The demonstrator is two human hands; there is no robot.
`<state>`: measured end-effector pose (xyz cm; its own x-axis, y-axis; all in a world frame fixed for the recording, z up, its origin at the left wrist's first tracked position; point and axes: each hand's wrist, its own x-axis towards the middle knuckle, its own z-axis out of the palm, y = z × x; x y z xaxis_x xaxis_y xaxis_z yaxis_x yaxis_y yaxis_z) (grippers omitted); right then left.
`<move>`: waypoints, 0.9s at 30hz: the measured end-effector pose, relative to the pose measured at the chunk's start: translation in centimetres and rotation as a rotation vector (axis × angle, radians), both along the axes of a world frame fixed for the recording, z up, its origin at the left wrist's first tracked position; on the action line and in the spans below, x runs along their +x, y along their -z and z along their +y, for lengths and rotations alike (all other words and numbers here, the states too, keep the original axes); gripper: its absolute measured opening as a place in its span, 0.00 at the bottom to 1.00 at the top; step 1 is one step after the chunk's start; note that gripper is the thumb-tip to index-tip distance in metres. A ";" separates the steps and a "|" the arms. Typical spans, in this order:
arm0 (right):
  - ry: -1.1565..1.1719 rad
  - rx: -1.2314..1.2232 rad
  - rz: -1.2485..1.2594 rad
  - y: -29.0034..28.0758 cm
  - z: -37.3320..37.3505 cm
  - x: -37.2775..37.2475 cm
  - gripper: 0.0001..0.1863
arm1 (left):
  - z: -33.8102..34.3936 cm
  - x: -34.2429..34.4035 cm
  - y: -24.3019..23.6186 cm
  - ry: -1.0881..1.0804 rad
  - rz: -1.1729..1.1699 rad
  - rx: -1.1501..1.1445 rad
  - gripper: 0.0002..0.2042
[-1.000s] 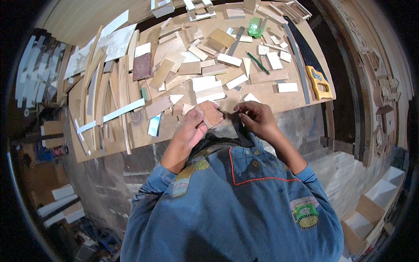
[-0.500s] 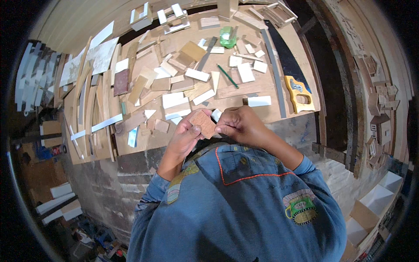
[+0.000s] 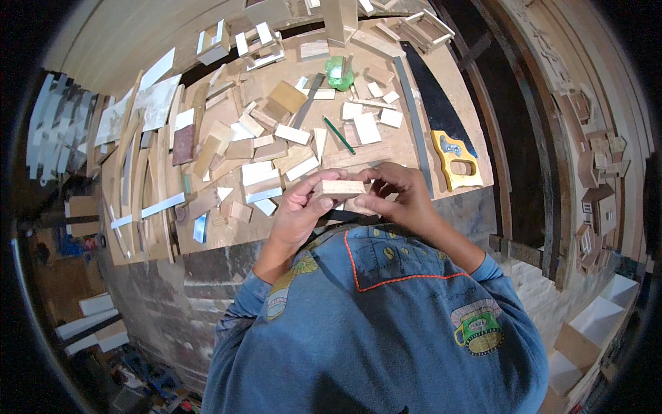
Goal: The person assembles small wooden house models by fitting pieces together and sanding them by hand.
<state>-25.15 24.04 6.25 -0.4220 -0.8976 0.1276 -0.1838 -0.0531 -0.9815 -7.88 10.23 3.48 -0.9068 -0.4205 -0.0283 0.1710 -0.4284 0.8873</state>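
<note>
Between your left hand [image 3: 296, 217] and right hand [image 3: 403, 195] you've got a wood block [image 3: 339, 188], left clamped on it, right at its other end, can't tell if gripping. Green pencil [image 3: 338, 134]'s just beyond them.

I count two hands of mine, one left hand [image 3: 293, 214] and one right hand [image 3: 403, 196], and one wooden block [image 3: 342, 189] between them. I have one table [image 3: 227, 234] in front of me. On it I find one handsaw [image 3: 455, 165], one green pencil [image 3: 338, 134], one green container [image 3: 339, 76], one dark red piece [image 3: 183, 145] and two dark grey strips [image 3: 414, 127]. Towards its far side I see two small boxy frames [image 3: 265, 32] and one slatted frame [image 3: 427, 38]. Loose wood pieces [image 3: 367, 128] number well over twenty; they overlap too much for me to count exactly.
</note>
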 end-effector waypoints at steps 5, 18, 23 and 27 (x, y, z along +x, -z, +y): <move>-0.185 0.089 0.175 0.9 0.0 -1.1 0.16 | 0.0 0.2 -2.5 0.154 -0.077 -0.160 0.36; -0.525 0.155 -0.095 6.7 -10.1 -3.2 0.07 | 1.7 5.4 0.6 -0.113 -0.370 -0.395 0.13; -0.101 0.229 0.438 7.8 -16.9 -4.5 0.14 | 0.8 8.1 1.4 -0.302 -0.367 -0.189 0.20; 0.012 0.265 0.311 7.0 -18.3 -6.2 0.15 | 0.5 10.8 0.8 -0.408 -0.420 -0.135 0.25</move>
<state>-31.34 5.72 -0.71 -0.4106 -0.9117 0.0156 -0.4728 0.1983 -0.8586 2.87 10.77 2.72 -0.5940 -0.7573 -0.2714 -0.0795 -0.2805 0.9566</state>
